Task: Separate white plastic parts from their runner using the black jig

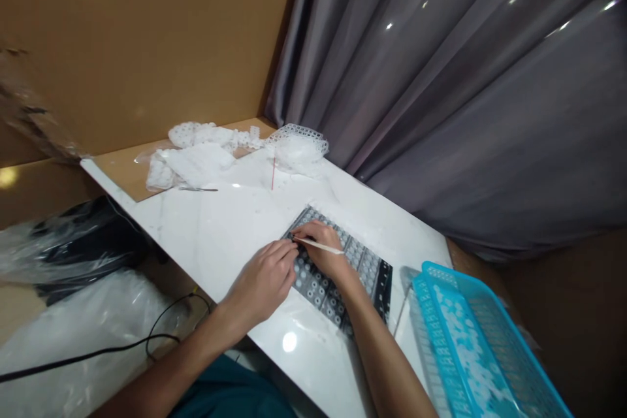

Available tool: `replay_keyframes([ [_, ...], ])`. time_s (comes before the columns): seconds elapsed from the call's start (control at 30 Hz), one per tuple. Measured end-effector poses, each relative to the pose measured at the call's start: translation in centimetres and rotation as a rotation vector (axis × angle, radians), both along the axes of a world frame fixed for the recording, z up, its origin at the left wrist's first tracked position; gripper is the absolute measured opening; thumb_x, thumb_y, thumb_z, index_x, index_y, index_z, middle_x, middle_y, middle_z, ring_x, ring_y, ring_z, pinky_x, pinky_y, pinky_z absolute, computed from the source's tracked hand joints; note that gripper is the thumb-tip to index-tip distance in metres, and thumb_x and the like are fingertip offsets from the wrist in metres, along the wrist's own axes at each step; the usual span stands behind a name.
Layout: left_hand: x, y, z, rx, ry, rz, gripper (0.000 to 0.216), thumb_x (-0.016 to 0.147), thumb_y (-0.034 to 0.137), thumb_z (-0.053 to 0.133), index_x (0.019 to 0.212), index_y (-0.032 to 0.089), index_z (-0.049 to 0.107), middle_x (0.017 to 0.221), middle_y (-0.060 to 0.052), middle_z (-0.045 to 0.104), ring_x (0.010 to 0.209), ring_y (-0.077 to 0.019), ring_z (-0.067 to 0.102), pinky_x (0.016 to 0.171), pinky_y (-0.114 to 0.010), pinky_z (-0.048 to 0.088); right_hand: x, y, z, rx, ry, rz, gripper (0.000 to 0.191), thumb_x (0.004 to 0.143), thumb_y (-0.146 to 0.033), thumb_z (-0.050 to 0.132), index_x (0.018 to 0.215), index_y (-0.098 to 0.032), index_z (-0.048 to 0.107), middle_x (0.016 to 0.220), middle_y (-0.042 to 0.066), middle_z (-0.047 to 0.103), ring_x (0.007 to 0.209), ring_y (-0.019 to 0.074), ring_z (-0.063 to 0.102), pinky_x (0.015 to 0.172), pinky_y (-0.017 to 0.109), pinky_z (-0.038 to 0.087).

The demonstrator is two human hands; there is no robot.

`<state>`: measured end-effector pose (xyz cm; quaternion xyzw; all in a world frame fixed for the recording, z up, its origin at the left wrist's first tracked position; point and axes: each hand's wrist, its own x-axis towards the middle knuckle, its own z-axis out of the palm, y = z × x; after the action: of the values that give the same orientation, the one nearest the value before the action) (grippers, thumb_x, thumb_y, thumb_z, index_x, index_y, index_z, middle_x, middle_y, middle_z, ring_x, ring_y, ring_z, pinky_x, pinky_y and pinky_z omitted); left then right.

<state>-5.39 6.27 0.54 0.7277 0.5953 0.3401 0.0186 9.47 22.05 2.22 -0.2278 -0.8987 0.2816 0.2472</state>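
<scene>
A dark grey tray (375, 272) with rows of small round pockets lies on the white table (220, 235). My right hand (323, 248) rests on the tray, fingers pinched round a thin pale stick (323, 247) whose tip points at the tray's left edge. My left hand (264, 281) sits just left of it, fingers curled down and touching the tray's near left edge. What lies under the fingertips is hidden.
A heap of white perforated plastic pieces (206, 153) lies at the table's far end beside a thin red stick (273, 173). A blue basket (470, 346) with small white parts stands at the right. Grey curtain (465, 98) behind, cardboard wall (137, 46) left, plastic bags and a black cable (122, 343) below.
</scene>
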Motion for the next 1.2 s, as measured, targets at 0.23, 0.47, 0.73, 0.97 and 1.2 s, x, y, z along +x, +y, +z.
replay_keyframes([
  [0.23,0.1,0.2,-0.1,0.008,0.008,0.004,0.039,0.102,0.012,0.051,0.137,0.018,0.067,0.139,-0.010,0.071,0.135,-0.0274,0.063,0.119,-0.049,0.052,-0.9,0.0,-0.9,-0.395,0.311,-0.184,0.014,0.092,-0.030,0.078,0.079,-0.023,0.077,0.094,0.006,0.085,0.089,0.0255,0.079,0.082,0.036,0.061],
  [0.47,0.0,0.0,0.2,0.044,0.054,-0.003,0.037,0.104,0.015,0.050,0.136,0.017,0.069,0.140,-0.011,0.073,0.137,-0.0257,0.064,0.125,-0.052,0.046,0.0,0.6,0.3,-0.508,0.318,-0.096,0.016,0.086,-0.033,0.084,0.078,-0.021,0.077,0.099,0.009,0.085,0.093,0.0251,0.079,0.087,0.037,0.062],
  [0.73,0.0,-1.6,0.2,0.042,0.068,0.026,0.037,0.102,0.016,0.054,0.135,0.016,0.069,0.137,-0.013,0.073,0.132,-0.0298,0.066,0.113,-0.052,0.054,0.2,-0.1,1.6,-0.407,0.158,0.007,0.011,0.086,-0.026,0.083,0.077,-0.022,0.079,0.093,0.006,0.083,0.088,0.0236,0.078,0.081,0.034,0.060],
  [0.97,0.5,-1.9,0.4,-0.014,0.120,0.045,0.035,0.102,0.018,0.055,0.135,0.013,0.068,0.136,-0.015,0.071,0.134,-0.0322,0.063,0.116,-0.051,0.050,0.0,-1.3,1.4,-0.381,0.143,0.005,0.007,0.089,-0.025,0.081,0.082,-0.024,0.080,0.105,0.007,0.084,0.100,0.0264,0.078,0.089,0.039,0.061],
  [1.2,-1.5,-1.1,1.2,-0.091,-0.171,0.094,0.026,0.105,0.018,0.052,0.125,0.024,0.067,0.125,-0.006,0.075,0.118,-0.0259,0.069,0.104,-0.047,0.054,0.0,-1.6,0.4,-0.343,0.141,-0.048,0.008,0.091,-0.027,0.080,0.083,-0.025,0.080,0.108,0.007,0.084,0.102,0.0265,0.078,0.096,0.042,0.061],
])
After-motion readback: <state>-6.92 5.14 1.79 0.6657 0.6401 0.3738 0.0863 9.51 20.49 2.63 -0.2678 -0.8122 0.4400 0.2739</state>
